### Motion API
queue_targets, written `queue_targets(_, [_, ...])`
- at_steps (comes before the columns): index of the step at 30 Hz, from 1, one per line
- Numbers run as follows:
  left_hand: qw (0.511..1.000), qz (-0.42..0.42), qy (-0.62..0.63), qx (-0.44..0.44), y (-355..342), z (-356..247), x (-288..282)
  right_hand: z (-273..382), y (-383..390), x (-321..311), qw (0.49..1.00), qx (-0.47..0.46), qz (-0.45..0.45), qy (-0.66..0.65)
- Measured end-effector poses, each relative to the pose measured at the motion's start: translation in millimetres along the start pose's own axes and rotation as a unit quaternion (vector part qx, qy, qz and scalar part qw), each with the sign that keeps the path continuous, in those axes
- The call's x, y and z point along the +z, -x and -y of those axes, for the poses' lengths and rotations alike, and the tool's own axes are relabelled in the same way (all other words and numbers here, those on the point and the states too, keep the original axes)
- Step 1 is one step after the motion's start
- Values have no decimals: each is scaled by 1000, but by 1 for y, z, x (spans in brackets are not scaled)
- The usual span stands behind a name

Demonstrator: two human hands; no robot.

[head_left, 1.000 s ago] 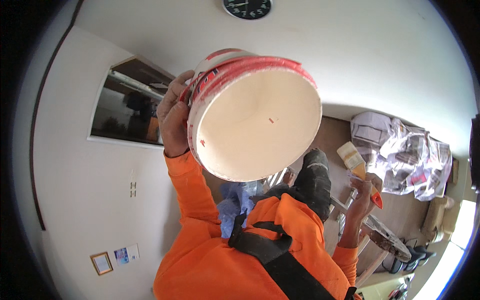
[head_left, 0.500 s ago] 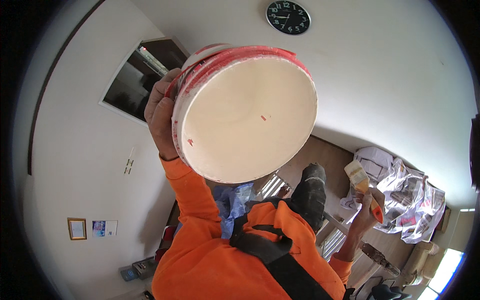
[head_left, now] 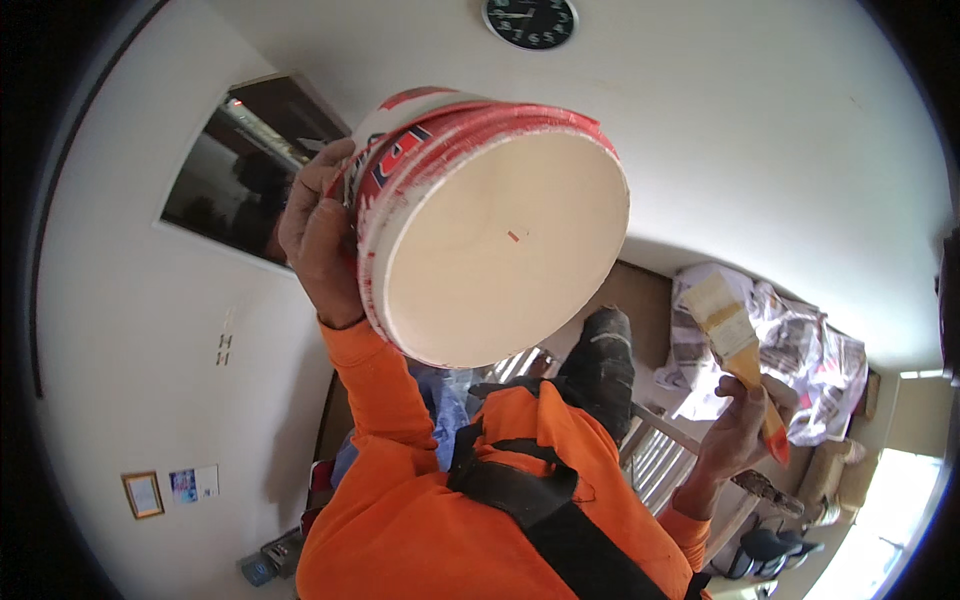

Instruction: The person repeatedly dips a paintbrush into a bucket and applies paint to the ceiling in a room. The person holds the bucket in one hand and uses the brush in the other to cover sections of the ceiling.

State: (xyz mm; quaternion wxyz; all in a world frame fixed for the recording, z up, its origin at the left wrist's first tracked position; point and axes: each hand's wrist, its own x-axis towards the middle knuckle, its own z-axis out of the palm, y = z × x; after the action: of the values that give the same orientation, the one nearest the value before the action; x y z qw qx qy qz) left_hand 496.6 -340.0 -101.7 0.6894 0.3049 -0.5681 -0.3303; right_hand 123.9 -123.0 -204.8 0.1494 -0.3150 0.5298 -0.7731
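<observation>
My left hand is closed on the side of a round white and red paint bucket, gripping it near the rim at its left. The bucket's wide mouth is turned toward me and shows smooth cream-coloured paint with a small red fleck on it. Red smears run around the outside below the rim. At the lower right, my right hand holds a wide flat paintbrush by its wooden handle. The brush's pale bristles point up and to the left, and the handle's end is orange-red.
Ladder-like rungs show below, beside my dark trouser leg. Plastic sheeting covers things along the right wall. A black wall clock hangs ahead, a dark glass panel is set in the left wall, and blue sheeting lies below the bucket.
The bucket has turned a little, showing more of its printed side, and one red fleck is out of sight. My right hand and the brush have moved right; the bristles point more upward-left.
</observation>
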Motion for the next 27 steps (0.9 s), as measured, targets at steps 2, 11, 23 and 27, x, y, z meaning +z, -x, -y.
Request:
queue_targets(2, [999, -19, -6, -33, 16, 21, 14, 35, 2, 14, 996, -61, 1, -61])
queue_targets(11, [997, 13, 46, -60, 56, 88, 77, 37, -33, 133, 937, 70, 272, 207])
queue_targets(23, [997, 31, 3, -68, 54, 110, 90, -31, -42, 183, 901, -18, 325, 288])
queue_targets(27, [995, 15, 9, -96, 55, 107, 92, -34, -43, 184, 901, -17, 321, 290])
